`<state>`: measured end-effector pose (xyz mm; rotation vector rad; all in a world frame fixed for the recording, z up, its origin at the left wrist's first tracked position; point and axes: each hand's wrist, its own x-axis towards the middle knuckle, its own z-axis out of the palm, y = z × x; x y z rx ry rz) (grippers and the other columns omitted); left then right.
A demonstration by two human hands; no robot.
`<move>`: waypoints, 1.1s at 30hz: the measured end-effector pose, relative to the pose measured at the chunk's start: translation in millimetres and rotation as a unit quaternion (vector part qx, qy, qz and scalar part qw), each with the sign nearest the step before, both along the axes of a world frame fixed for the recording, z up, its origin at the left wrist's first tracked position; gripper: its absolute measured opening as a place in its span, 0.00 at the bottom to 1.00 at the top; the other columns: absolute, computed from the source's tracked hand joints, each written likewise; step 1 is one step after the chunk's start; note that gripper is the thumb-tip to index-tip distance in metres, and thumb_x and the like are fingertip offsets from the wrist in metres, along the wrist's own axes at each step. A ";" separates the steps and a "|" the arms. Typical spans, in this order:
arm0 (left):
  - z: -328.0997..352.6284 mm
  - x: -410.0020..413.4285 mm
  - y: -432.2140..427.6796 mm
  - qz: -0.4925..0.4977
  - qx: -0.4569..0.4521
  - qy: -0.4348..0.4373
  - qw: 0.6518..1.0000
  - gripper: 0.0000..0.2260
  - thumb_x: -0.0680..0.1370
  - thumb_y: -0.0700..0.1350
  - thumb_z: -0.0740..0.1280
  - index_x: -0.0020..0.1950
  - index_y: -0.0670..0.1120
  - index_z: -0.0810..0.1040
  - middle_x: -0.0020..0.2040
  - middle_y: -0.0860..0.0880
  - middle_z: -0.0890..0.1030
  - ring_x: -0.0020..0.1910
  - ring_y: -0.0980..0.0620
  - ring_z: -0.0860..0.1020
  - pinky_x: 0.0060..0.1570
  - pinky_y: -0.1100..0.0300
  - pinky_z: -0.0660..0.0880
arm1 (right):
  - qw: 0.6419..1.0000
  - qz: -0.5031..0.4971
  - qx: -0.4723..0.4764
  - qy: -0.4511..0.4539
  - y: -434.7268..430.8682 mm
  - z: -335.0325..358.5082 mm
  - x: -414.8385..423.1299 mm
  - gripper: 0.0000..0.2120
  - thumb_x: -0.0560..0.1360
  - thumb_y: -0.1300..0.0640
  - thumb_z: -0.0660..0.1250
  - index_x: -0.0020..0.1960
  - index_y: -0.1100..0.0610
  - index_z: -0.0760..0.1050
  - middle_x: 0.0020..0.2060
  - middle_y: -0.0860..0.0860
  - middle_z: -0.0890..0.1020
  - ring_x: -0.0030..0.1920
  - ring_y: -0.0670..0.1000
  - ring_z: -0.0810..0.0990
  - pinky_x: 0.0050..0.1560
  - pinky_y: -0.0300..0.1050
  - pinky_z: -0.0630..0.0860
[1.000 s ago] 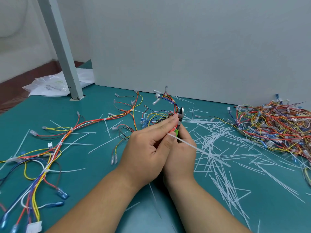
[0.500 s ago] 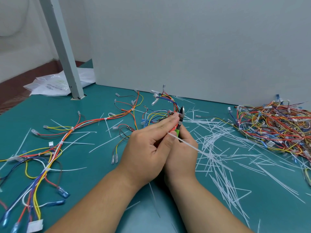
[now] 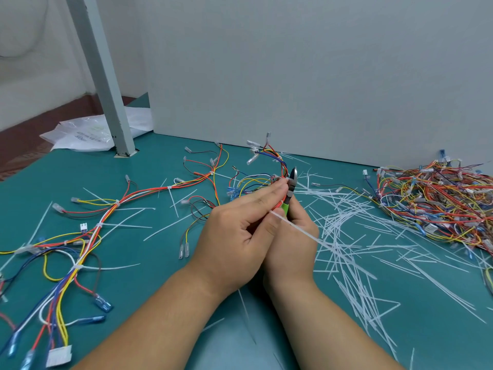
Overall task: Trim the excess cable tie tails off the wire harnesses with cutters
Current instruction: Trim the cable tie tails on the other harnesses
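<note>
A white cable tie tail juts rightward from the wire harness, held above the middle of the table. The left hand has a closed grip, pinching the harness between thumb and fingers. The right hand has its grip curled round the cutters, blades up. Cut tails litter the right side, before a harness pile.

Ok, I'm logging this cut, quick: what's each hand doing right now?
Left hand: pinching the wire harness.
Right hand: gripping the cutters.
</note>
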<state>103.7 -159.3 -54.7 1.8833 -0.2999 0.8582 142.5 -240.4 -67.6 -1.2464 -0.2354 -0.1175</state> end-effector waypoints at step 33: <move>0.9 1.7 -0.8 0.130 -0.019 -0.021 0.991 0.14 0.81 0.45 0.69 0.67 0.53 0.80 0.36 0.56 0.71 0.35 0.54 0.72 0.36 0.67 0.67 | 0.999 0.035 -0.015 -0.026 0.8 4.5 -0.3 0.08 0.84 0.61 0.62 0.51 0.58 0.80 0.40 0.48 0.81 0.41 0.47 0.76 0.44 0.38 0.75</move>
